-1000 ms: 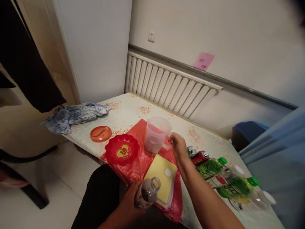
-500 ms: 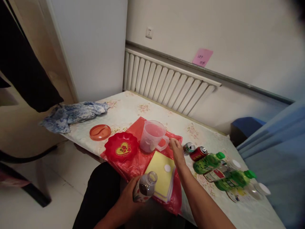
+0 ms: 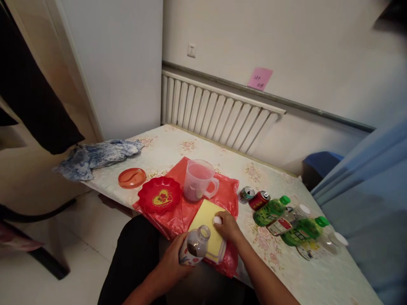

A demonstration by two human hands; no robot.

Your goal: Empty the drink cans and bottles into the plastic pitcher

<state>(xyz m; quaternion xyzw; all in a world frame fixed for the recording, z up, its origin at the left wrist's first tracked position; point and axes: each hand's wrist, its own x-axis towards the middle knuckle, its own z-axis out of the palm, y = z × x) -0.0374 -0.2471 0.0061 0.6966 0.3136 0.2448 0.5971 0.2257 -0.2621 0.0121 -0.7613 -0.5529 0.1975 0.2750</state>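
Note:
An uncapped clear plastic bottle (image 3: pixel 196 245) with a printed label is gripped in my left hand (image 3: pixel 173 258), tilted slightly, its mouth facing up. My right hand (image 3: pixel 228 226) is over the yellow notebook (image 3: pixel 203 216), fingers pinching a white bottle cap (image 3: pixel 217 220). The notebook lies on a red plastic bag (image 3: pixel 178 173). Just behind it on the bag stands a translucent measuring jug (image 3: pixel 199 180), its handle turned toward the right. A red scalloped plate (image 3: pixel 160 195) with a yellow heart lies left of the jug.
An orange round lid (image 3: pixel 132 178) and a crumpled blue-and-white cloth (image 3: pixel 104 156) lie on the table's left. Along the right are a green can (image 3: pixel 246 194), a red can (image 3: pixel 259 200) and several bottles, including a green-capped bottle (image 3: pixel 271 211). A radiator (image 3: pixel 216 110) runs behind the table.
My right hand has moved from beside the jug's handle down to the notebook and taken hold of the white cap. My left hand still holds the bottle in nearly the same place.

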